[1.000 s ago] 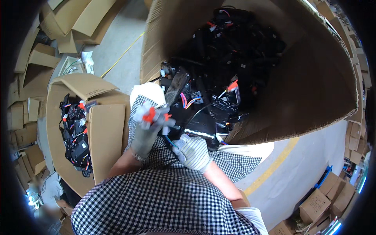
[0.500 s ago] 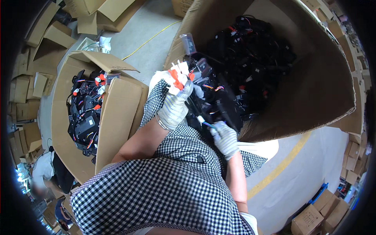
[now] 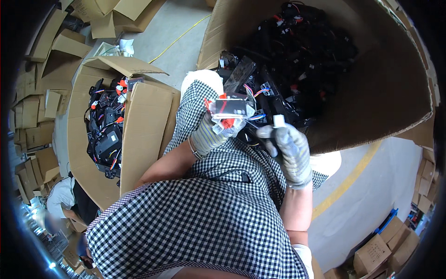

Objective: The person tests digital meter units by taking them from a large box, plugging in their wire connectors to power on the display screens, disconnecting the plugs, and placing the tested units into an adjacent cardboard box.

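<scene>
My left hand (image 3: 209, 136), in a striped knit glove, is closed around a bundle of red and white connectors (image 3: 227, 122) at the mouth of the big box. A small flat dark module with a glossy face (image 3: 231, 107) sits on top of the bundle, partly covering it. To the right, my gloved right hand (image 3: 293, 156) is closed, with a white plug (image 3: 278, 121) pinched between thumb and fingers. Coloured wires (image 3: 258, 117) run between the hands; where they end is hidden. Beyond them, black plastic parts with cables (image 3: 297, 51) fill the big box.
The large carton (image 3: 371, 125) opens toward me, its wall on my right. On my left stands a smaller carton (image 3: 146, 132) holding similar black parts (image 3: 106, 139). More cartons (image 3: 373, 255) line the floor's edges, and a person (image 3: 65, 200) is at the far left.
My right hand has risen with the white plug. My left hand has shifted slightly lower, and the dark module now shows over its connectors. The view has moved slightly.
</scene>
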Tool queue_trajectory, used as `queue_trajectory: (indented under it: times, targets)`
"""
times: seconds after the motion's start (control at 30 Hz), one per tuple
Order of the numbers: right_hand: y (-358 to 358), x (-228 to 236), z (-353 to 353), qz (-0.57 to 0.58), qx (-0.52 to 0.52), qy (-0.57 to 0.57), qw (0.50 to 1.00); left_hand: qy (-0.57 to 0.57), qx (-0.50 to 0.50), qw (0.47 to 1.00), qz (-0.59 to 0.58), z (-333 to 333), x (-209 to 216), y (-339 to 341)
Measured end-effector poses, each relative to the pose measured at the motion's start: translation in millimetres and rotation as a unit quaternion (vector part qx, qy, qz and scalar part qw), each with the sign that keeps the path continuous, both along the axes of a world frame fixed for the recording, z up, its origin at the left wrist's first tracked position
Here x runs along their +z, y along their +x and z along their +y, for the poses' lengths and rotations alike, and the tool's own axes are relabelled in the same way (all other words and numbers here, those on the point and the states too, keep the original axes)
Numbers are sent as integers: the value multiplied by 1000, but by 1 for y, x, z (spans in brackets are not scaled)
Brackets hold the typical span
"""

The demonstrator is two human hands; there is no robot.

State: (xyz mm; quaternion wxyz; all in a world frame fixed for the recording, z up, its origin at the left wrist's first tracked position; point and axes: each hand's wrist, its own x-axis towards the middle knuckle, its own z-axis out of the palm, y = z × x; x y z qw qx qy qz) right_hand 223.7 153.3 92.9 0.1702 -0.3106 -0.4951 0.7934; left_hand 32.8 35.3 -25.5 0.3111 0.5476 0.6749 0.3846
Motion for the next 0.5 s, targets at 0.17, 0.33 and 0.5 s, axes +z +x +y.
queue_trajectory:
  times: [0.17,0.33,0.5]
  targets:
    - [-5,-11,20,-171,189,306,917,3,-22,984,-174,-7,-4,-1]
    - [1,-5,33,-180,398,407,802,48,-148,947,-281,-3,28,-9]
    - [7,-70,19,35,472,220,853,64,-258,964,16,-14,45,-10]
